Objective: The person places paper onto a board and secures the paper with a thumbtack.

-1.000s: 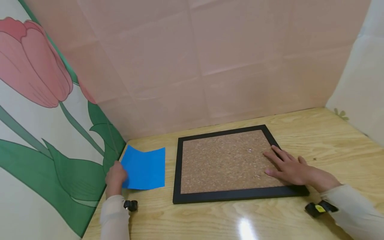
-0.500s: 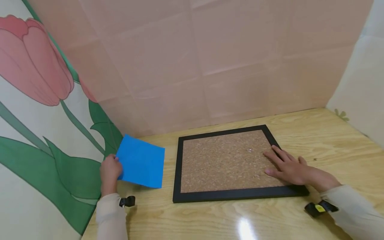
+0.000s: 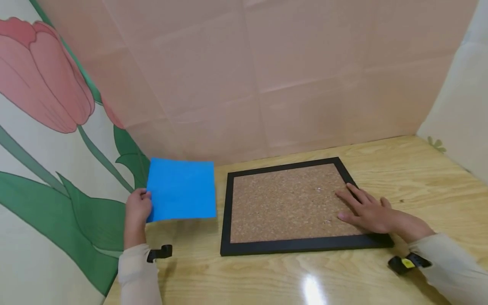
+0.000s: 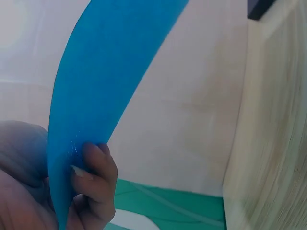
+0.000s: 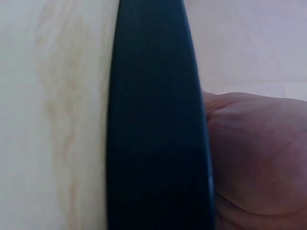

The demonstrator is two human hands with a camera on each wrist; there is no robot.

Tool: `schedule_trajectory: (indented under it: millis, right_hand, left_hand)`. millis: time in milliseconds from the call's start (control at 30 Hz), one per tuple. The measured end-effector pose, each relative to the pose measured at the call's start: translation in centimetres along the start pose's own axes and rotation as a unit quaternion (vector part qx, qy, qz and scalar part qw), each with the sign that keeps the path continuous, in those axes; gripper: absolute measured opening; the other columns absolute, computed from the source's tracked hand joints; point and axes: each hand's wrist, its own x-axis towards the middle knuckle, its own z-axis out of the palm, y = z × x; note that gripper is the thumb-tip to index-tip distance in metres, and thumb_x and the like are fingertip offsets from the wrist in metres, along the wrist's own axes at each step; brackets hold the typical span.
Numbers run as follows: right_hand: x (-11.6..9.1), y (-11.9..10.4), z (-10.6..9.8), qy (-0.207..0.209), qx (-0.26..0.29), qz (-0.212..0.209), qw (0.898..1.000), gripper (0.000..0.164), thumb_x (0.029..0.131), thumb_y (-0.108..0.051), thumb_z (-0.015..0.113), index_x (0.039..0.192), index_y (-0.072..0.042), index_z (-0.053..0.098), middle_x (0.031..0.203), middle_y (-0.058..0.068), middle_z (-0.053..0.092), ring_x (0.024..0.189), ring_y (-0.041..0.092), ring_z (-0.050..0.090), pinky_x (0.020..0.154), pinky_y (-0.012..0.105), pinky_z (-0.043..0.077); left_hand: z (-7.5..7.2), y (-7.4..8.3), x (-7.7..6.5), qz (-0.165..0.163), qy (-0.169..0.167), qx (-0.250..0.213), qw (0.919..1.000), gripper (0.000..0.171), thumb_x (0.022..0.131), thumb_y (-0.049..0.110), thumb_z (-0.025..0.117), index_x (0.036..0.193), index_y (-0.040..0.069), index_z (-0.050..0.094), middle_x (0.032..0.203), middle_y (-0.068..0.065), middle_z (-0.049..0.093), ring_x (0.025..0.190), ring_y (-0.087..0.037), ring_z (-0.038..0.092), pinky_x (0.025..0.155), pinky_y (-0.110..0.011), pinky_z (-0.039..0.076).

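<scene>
No text, label, brand, number or sign can be read in the head view or in either wrist view. In the head view, a small yellow patch (image 3: 408, 263) shows on the black wrist device (image 3: 397, 266) at the right sleeve (image 3: 447, 262), too small to tell whether it bears any lettering. In the left wrist view, the pale specks (image 4: 75, 143) on the blue sheet (image 4: 105, 72) form no readable characters.
</scene>
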Motion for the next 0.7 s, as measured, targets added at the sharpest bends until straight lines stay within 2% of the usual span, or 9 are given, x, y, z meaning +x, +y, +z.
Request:
schedule_trajectory:
  millis: [133,200,400,567,700]
  right_hand:
    - [-0.2,0.0,0.3,-0.003,0.000,-0.004,1.000,0.074,0.099,-0.058,0.048,0.159,-0.026,0.020,0.166,0.021,0.005,0.142,0.059,0.017,0.091,0.087,0.013]
    - [-0.3,0.0,0.3,-0.002,0.003,-0.003,1.000,0.074,0.099,-0.058,0.048,0.159,-0.026,0.020,0.166,0.021,0.004,0.142,0.060,0.016,0.092,0.087,0.012]
    - [-0.2,-0.1,0.3,0.005,-0.004,-0.001,1.000,0.074,0.099,-0.059,0.048,0.159,-0.024,0.021,0.165,0.022,0.006,0.142,0.058,0.018,0.092,0.087,0.013]
    - [-0.1,0.0,0.0,0.004,-0.007,0.003,1.000,0.075,0.098,-0.060,0.048,0.159,-0.025,0.021,0.165,0.021,0.005,0.143,0.059,0.017,0.093,0.087,0.012]
    - [-0.1,0.0,-0.2,0.002,-0.011,0.004,1.000,0.075,0.099,-0.060,0.048,0.159,-0.026,0.020,0.166,0.021,0.005,0.143,0.058,0.017,0.093,0.087,0.013]
  left_hand:
    - [0.7,0.4,-0.4,-0.015,-0.023,-0.054,0.9982,0.049,0.108,0.015,0.030,0.152,-0.007,0.029,0.151,-0.032,0.035,0.140,-0.043,0.033,0.117,-0.058,0.027]
    - [1.2,0.6,-0.4,-0.009,-0.034,-0.067,0.9971,0.049,0.108,0.015,0.030,0.152,-0.007,0.029,0.153,-0.032,0.033,0.142,-0.044,0.031,0.118,-0.058,0.025]
    - [2.5,1.6,0.0,0.002,-0.046,-0.074,0.9962,0.049,0.108,0.018,0.032,0.152,-0.005,0.031,0.156,-0.030,0.031,0.141,-0.044,0.032,0.118,-0.060,0.025]
    - [3.7,2.2,0.0,0.003,-0.049,-0.086,0.9951,0.046,0.108,0.016,0.032,0.148,-0.006,0.035,0.151,-0.030,0.037,0.136,-0.042,0.036,0.115,-0.058,0.030]
    - [5.2,2.7,-0.1,0.003,-0.076,-0.106,0.9915,0.047,0.108,0.016,0.033,0.149,-0.006,0.034,0.152,-0.029,0.038,0.135,-0.041,0.039,0.114,-0.057,0.033]
